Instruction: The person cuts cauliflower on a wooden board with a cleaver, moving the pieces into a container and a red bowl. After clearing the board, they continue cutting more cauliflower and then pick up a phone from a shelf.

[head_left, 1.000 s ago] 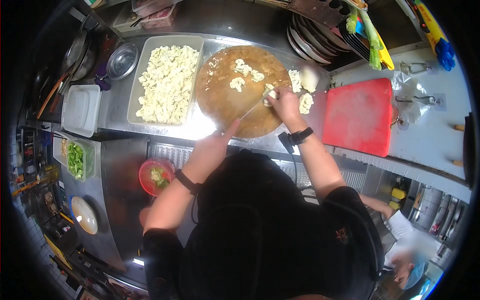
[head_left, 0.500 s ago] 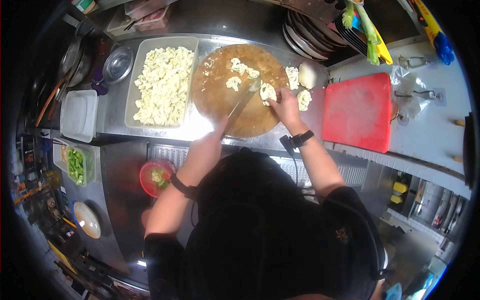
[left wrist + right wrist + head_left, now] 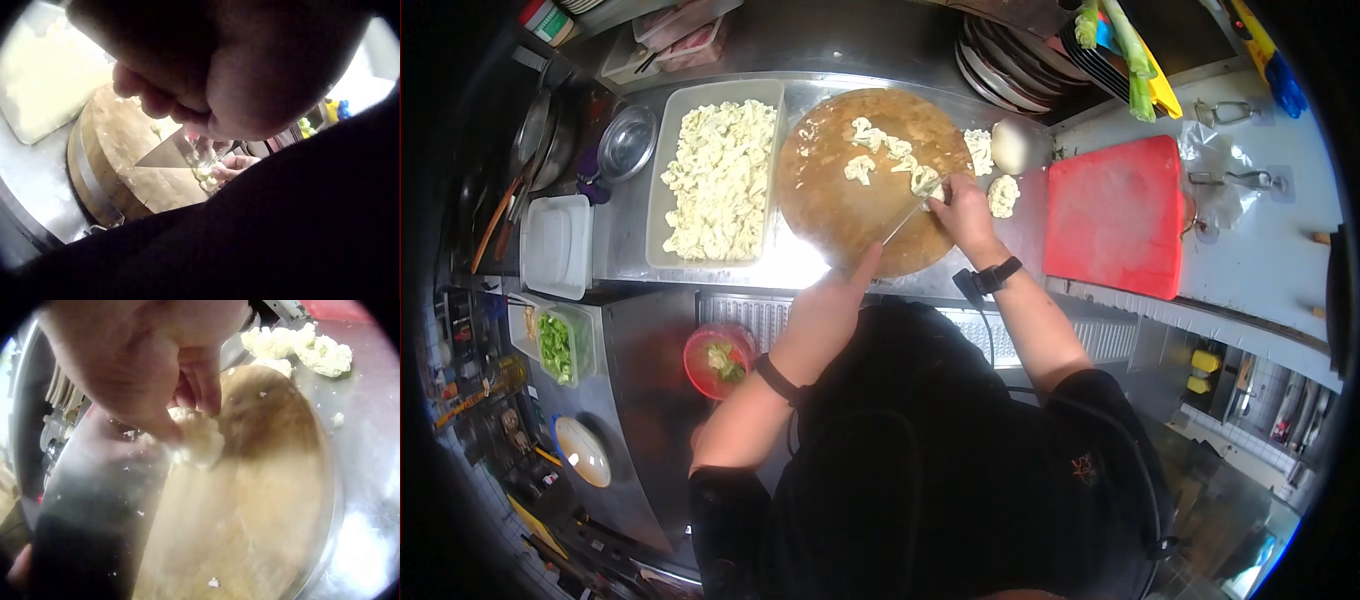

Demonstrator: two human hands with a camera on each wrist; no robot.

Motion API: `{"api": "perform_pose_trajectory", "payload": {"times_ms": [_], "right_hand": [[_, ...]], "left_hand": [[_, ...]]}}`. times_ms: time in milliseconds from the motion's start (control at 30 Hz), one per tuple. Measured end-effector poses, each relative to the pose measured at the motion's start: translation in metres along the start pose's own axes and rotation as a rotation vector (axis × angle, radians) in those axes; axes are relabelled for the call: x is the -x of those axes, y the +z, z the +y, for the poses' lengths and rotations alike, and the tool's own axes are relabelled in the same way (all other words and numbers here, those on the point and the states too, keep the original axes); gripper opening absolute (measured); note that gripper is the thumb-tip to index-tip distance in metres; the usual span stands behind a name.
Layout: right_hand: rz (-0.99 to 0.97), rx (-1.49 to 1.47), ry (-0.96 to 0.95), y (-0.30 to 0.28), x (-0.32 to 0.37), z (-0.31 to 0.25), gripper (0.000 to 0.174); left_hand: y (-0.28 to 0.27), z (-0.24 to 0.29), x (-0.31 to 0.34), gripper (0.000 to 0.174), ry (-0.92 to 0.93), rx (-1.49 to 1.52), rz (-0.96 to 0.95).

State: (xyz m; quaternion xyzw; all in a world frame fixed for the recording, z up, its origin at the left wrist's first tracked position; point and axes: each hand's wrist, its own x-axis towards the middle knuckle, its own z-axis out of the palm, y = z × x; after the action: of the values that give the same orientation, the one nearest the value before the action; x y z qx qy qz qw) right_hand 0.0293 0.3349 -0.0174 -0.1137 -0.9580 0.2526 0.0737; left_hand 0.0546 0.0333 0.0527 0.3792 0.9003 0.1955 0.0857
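On the round wooden board the right hand pinches a cauliflower piece between thumb and fingers near the board's right side. The left hand grips a knife, whose broad blade reaches across to that piece. In the right wrist view the blade stands against the cauliflower, beside the right hand. Several cut florets lie on the board farther back. The left hand's fingers are curled round the handle, which is mostly hidden.
A tub full of florets stands left of the board. Larger cauliflower pieces lie at its right, before a red cutting board. A metal bowl and a white container stand at the left; a red bucket is below.
The blade lifted off to the left, showing the pinched piece, then came back against it. The right hand has stayed near the board's right side. A person at the lower right has gone from view.
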Motion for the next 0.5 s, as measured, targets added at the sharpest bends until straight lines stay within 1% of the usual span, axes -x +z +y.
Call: {"api": "perform_pose_trajectory", "payload": {"times_ms": [67, 100, 133, 167, 200, 233, 267, 300, 367, 400, 467, 500], "right_hand": [[0.012, -0.023, -0.011, 0.001, 0.002, 0.002, 0.032], [0.022, -0.05, -0.025, 0.002, 0.002, 0.001, 0.032], [0.026, -0.052, -0.032, 0.002, 0.001, 0.001, 0.032], [0.007, -0.07, -0.022, 0.001, 0.001, 0.002, 0.032], [-0.018, -0.086, -0.009, -0.001, 0.004, 0.005, 0.032], [-0.017, -0.086, -0.013, 0.0, 0.005, 0.008, 0.032], [-0.008, -0.184, -0.005, 0.003, 0.004, 0.011, 0.032], [-0.002, -0.281, 0.009, 0.005, 0.006, 0.015, 0.032], [0.004, -0.302, 0.011, 0.011, 0.007, 0.023, 0.032], [0.01, -0.323, 0.01, 0.01, 0.006, 0.022, 0.032], [0.0, -0.333, 0.031, 0.007, 0.008, 0.018, 0.032], [-0.006, -0.342, 0.049, 0.005, 0.008, 0.015, 0.032]], "left_hand": [[0.014, -0.006, -0.006, 0.082, -0.031, -0.011, -0.053], [0.02, -0.011, -0.008, 0.082, -0.033, -0.013, -0.05], [0.023, -0.017, -0.011, 0.081, -0.078, 0.031, -0.072], [0.027, -0.022, -0.012, 0.08, -0.12, 0.076, -0.095], [0.028, -0.024, -0.011, 0.08, -0.121, 0.077, -0.093], [0.029, -0.027, -0.009, 0.078, -0.156, 0.2, -0.045], [0.029, -0.031, -0.008, 0.076, -0.188, 0.32, 0.005], [0.025, -0.032, -0.006, 0.076, -0.187, 0.319, 0.005], [0.015, -0.03, 0.004, 0.072, -0.162, 0.358, 0.039], [0.01, -0.028, 0.007, 0.072, -0.163, 0.357, 0.039], [0.002, -0.023, 0.014, 0.071, -0.097, 0.316, 0.057], [0.001, -0.021, 0.016, 0.071, -0.102, 0.313, 0.058]]}}
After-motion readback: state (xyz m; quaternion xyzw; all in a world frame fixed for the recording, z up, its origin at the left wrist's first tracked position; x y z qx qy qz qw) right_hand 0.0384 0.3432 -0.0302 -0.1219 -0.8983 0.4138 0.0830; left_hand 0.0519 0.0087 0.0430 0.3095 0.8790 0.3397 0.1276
